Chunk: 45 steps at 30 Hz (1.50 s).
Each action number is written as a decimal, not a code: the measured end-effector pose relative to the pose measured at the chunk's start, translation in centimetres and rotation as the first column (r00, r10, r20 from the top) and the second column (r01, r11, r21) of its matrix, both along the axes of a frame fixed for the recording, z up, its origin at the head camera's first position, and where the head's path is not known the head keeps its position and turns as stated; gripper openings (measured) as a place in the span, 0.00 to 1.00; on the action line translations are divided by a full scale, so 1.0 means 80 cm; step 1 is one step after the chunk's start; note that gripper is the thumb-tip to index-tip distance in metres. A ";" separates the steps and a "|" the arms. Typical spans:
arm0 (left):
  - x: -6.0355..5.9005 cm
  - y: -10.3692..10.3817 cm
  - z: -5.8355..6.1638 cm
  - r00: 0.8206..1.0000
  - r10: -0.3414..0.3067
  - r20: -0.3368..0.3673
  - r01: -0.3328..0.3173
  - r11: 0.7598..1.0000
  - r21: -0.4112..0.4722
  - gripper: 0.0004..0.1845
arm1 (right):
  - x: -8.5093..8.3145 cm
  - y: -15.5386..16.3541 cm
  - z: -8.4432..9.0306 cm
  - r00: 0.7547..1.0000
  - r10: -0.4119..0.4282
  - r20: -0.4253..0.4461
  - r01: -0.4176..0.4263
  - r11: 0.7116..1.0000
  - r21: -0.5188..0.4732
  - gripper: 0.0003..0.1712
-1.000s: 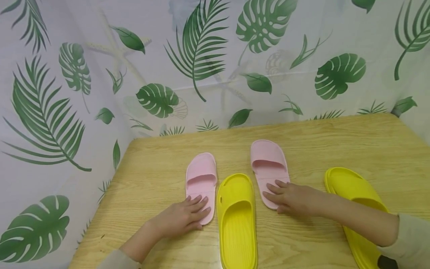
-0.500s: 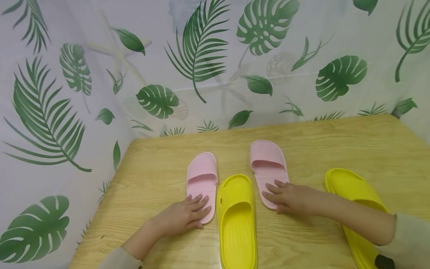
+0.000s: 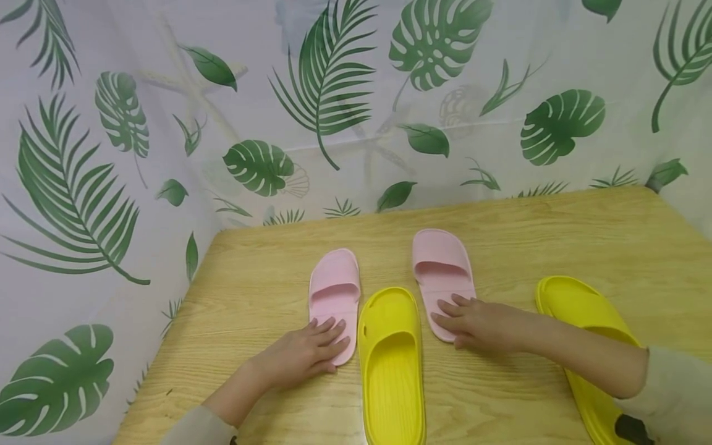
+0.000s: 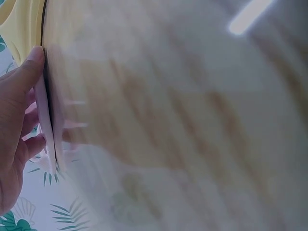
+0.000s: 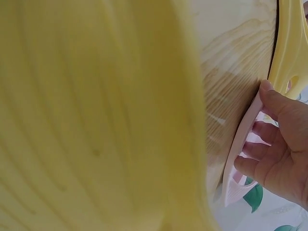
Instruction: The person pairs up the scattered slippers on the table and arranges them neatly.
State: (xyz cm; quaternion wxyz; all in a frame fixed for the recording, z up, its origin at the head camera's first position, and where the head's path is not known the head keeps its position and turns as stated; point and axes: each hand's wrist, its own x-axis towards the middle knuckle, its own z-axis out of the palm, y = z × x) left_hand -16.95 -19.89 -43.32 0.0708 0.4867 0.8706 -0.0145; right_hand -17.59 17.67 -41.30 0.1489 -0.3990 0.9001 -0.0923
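Observation:
On the wood-grain table, my left hand point(image 3: 303, 351) rests with spread fingers on the heel of a pink slipper point(image 3: 335, 272). My right hand point(image 3: 489, 324) lies over the rear of the other pink slipper point(image 3: 442, 252), fingers extended across its footbed. Between the two pink slippers stands a yellow slipper point(image 3: 392, 395), nearer to me. A second yellow slipper point(image 3: 581, 306) is at the right, partly hidden beneath my right forearm. In both wrist views, the thumb point(image 4: 29, 72) and the right hand's thumb point(image 5: 272, 98) sit by the pink slippers' edges.
The table point(image 3: 245, 290) ends at the back against a white curtain point(image 3: 356, 74) printed with green leaves, which also lines the left side. The near yellow slipper sits close beside the left pink one. In the right wrist view, yellow material point(image 5: 96, 120) fills the near left.
Both hands and the pink slippers under them have shifted very slightly toward the back of the table. The yellow slippers stay in place.

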 end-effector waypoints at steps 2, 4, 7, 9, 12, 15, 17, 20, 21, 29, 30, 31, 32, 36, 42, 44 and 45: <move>-0.001 0.000 -0.001 1.000 0.003 0.001 -0.003 1.000 0.002 0.28 | -0.001 0.000 0.000 1.000 -0.001 -0.001 0.001 1.000 -0.003 0.28; -0.002 0.000 -0.001 1.000 0.007 0.006 -0.007 1.000 0.005 0.28 | -0.002 0.000 0.000 1.000 0.000 -0.004 0.000 1.000 -0.005 0.28; -0.005 0.000 -0.002 1.000 0.004 0.000 -0.004 1.000 0.015 0.28 | -0.003 0.000 -0.001 1.000 0.001 -0.003 -0.001 1.000 -0.006 0.28; -0.006 0.000 -0.003 1.000 -0.003 -0.008 0.004 1.000 0.027 0.27 | -0.004 0.000 -0.002 1.000 0.006 -0.003 -0.006 1.000 -0.011 0.28; -0.008 0.001 -0.005 1.000 -0.014 -0.021 0.015 0.999 0.037 0.27 | -0.005 0.000 -0.003 1.000 0.020 -0.006 -0.021 1.000 -0.021 0.28; -0.009 0.001 -0.007 1.000 -0.016 -0.020 0.017 0.999 0.040 0.28 | -0.006 0.000 -0.003 0.999 0.034 -0.012 -0.034 0.999 -0.025 0.28; -0.010 0.001 -0.007 1.000 -0.020 -0.024 0.021 0.999 0.044 0.27 | -0.007 0.000 -0.003 0.999 0.034 -0.006 -0.034 0.999 -0.027 0.28; -0.011 0.001 -0.007 0.999 -0.021 -0.029 0.022 0.999 0.048 0.27 | -0.008 0.000 -0.004 0.999 0.035 0.007 -0.035 0.999 -0.033 0.28; -0.011 0.001 -0.007 0.999 -0.020 -0.029 0.022 0.999 0.047 0.27 | -0.008 0.000 -0.004 0.999 0.037 0.009 -0.037 0.999 -0.037 0.28; -0.013 0.003 -0.004 1.000 -0.018 -0.018 0.019 0.999 0.050 0.27 | -0.010 0.000 -0.003 0.999 0.030 0.025 -0.029 0.998 -0.047 0.28; -0.014 0.003 -0.004 1.000 -0.019 -0.020 0.020 0.999 0.049 0.27 | -0.010 0.000 -0.003 0.999 0.029 0.027 -0.027 0.999 -0.046 0.28; -0.014 0.003 -0.004 1.000 -0.021 -0.022 0.022 0.999 0.048 0.27 | -0.011 0.000 -0.003 0.999 0.028 0.026 -0.027 0.999 -0.043 0.28; -0.015 0.003 -0.005 0.999 -0.023 -0.022 0.024 0.999 0.049 0.27 | -0.011 0.000 -0.003 0.999 0.028 0.026 -0.027 0.999 -0.041 0.28; -0.018 0.002 -0.008 1.000 -0.019 -0.016 0.020 0.999 0.051 0.28 | -0.013 -0.001 -0.004 0.999 0.027 0.022 -0.026 0.999 -0.035 0.29; -0.022 0.002 -0.010 1.000 -0.014 -0.006 0.014 0.999 0.053 0.28 | -0.016 -0.001 -0.005 0.999 0.029 0.021 -0.028 0.999 -0.038 0.29; -0.023 0.002 -0.010 1.000 -0.015 -0.007 0.016 0.999 0.051 0.28 | -0.016 -0.001 -0.005 0.999 0.025 0.026 -0.024 0.999 -0.038 0.29; -0.023 0.002 -0.009 1.000 -0.015 -0.006 0.015 0.999 0.051 0.28 | -0.016 -0.001 -0.005 0.999 0.023 0.029 -0.022 0.999 -0.038 0.29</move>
